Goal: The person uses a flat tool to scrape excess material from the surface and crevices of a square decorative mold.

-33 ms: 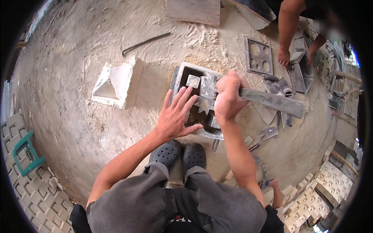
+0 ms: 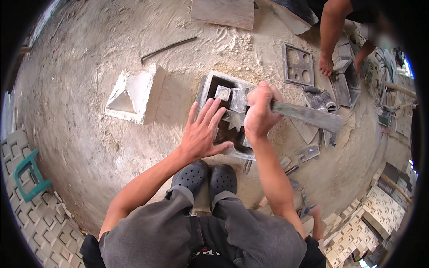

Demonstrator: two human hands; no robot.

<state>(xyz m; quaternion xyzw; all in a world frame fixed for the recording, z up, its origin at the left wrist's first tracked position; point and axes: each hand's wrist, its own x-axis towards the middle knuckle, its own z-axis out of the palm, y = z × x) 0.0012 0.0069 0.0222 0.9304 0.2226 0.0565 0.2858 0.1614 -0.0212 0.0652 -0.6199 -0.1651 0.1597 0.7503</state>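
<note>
On the floor in front of my grey clogs (image 2: 192,175) sits a rectangular grey-white mould (image 2: 237,81) with a dark hollow. Inside it are a small cube-shaped block (image 2: 222,93), a larger grey block (image 2: 240,99) and a star-shaped piece (image 2: 235,119). My left hand (image 2: 203,131) lies spread over the mould's left side, fingers apart and holding nothing. Above the right side, my right hand (image 2: 262,111) is wrapped round a flat grey bar (image 2: 306,115), which sticks out to the right. The bar's outer end is blurred, and my fist hides its other end.
A white block with a pyramid-shaped hollow (image 2: 152,96) stands left, below a bent rod (image 2: 167,48). Farther right lies a frame with round holes (image 2: 298,64), near another person's hand (image 2: 326,65). A teal stool (image 2: 31,176) is far left; pale patterned tiles (image 2: 380,219) lie lower right.
My right hand and the flat bar have shifted slightly to the left. My left hand stays almost in place over the mould.
</note>
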